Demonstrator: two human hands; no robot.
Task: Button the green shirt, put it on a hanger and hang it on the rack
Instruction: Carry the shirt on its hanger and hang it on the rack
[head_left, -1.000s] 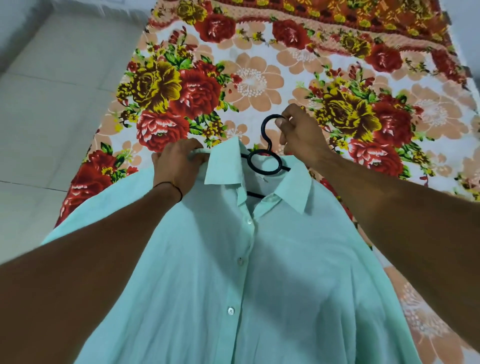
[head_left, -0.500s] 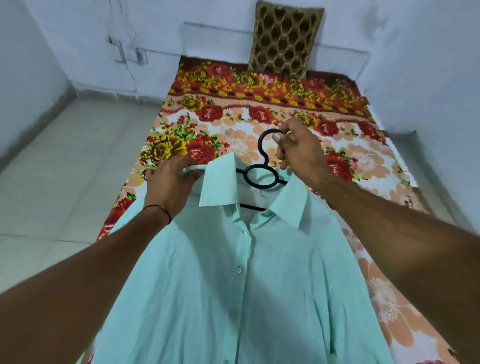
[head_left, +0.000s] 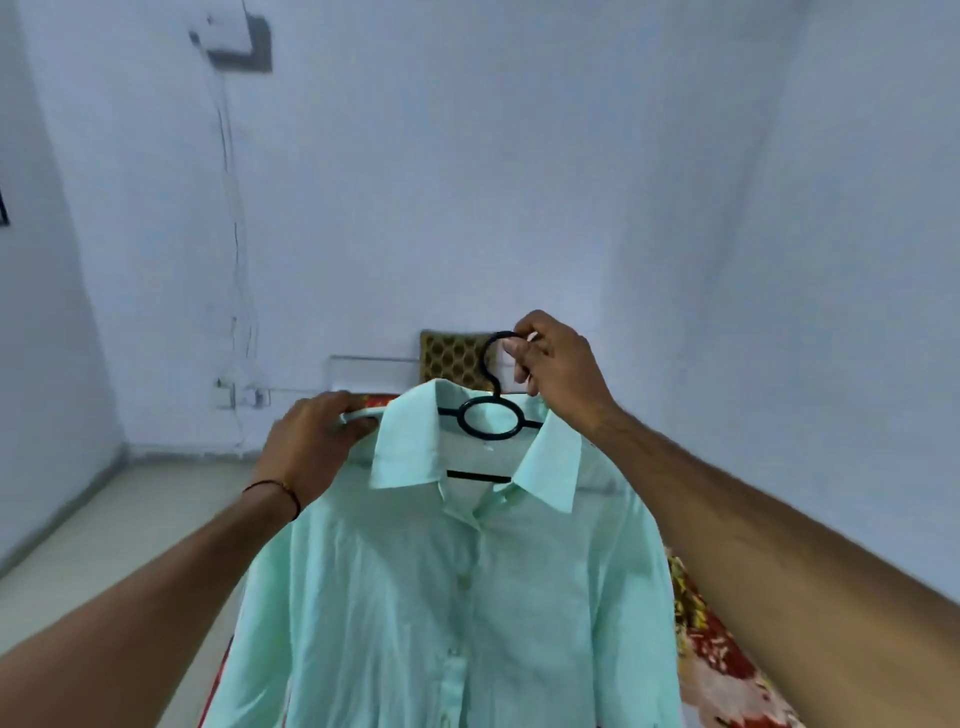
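The pale green shirt (head_left: 457, 597) hangs buttoned down its front on a black plastic hanger (head_left: 489, 420), held up in the air in front of me. My right hand (head_left: 558, 371) pinches the hanger's hook at the top. My left hand (head_left: 317, 441) grips the shirt's left shoulder over the hanger's arm. The collar is folded down and the hanger's ring and lower bar show inside the neck opening. No rack is in view.
A pale blue wall (head_left: 519, 182) fills the view ahead, with a switch box and cable (head_left: 234, 260) running down it. A patterned pillow (head_left: 452, 358) leans against the wall. The floral bed sheet (head_left: 711, 639) shows at lower right, and tiled floor (head_left: 104, 519) at left.
Both hands have lifted the shirt on its hanger off the floral bed into the air. My view has swung up from the bed to the wall.
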